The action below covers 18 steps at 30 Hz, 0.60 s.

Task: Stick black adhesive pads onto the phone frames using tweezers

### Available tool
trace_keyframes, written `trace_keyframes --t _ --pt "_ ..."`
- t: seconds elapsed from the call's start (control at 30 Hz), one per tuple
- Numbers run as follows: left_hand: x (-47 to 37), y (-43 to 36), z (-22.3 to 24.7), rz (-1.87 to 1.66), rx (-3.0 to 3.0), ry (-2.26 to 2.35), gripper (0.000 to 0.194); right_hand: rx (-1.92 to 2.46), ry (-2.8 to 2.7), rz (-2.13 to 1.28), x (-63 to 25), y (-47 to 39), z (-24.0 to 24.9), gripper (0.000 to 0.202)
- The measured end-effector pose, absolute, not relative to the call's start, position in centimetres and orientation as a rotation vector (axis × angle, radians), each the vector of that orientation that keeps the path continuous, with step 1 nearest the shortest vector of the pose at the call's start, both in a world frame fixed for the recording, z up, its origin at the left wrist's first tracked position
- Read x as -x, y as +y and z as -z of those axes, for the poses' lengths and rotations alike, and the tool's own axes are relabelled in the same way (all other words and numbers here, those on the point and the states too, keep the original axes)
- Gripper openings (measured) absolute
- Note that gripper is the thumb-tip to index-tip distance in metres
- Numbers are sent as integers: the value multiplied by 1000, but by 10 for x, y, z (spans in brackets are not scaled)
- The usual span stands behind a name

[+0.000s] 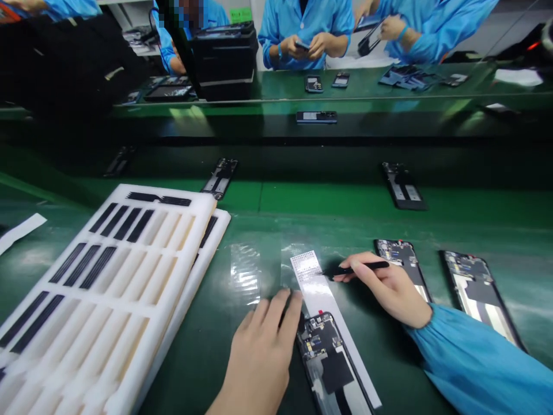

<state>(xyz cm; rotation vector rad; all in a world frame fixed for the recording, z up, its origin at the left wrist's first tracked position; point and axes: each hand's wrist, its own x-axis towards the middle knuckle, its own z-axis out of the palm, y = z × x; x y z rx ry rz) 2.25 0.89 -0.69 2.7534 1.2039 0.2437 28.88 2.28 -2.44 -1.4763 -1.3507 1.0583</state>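
My right hand (382, 285) grips black tweezers (360, 268), their tip at a white strip (311, 271) dotted with rows of tiny dark pieces. An opened phone (332, 366) lies over the strip's lower left side, its circuit board and inner frame exposed. My left hand (263, 351) rests with fingers stretched forward at the phone's upper left corner, by the strip's left edge. Whether its fingertips press on the strip or only on the bench, I cannot tell. Right of the strip are two more opened phones, one (404, 256) partly behind my right hand, the other (479, 294) farther right.
Stacked white foam trays (142, 262), slotted and partly filled with black strips, cover the left side. A clear film sheet (245, 271) lies mid-bench. Beyond, phone parts (404, 185) sit on a green surface below a raised shelf (276, 86). Several co-workers in blue handle phones there.
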Motion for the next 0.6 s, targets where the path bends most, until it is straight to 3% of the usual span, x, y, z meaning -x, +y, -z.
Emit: trace_keyframes --t 0.17,0.6 --pt "-40 26 4 48 -2939 1203 77 1528 -1412 -1011 -297 38 7 38" --pt "-47 79 11 146 -2998 1378 77 1387 -1189 -1207 -266 89 18 37"
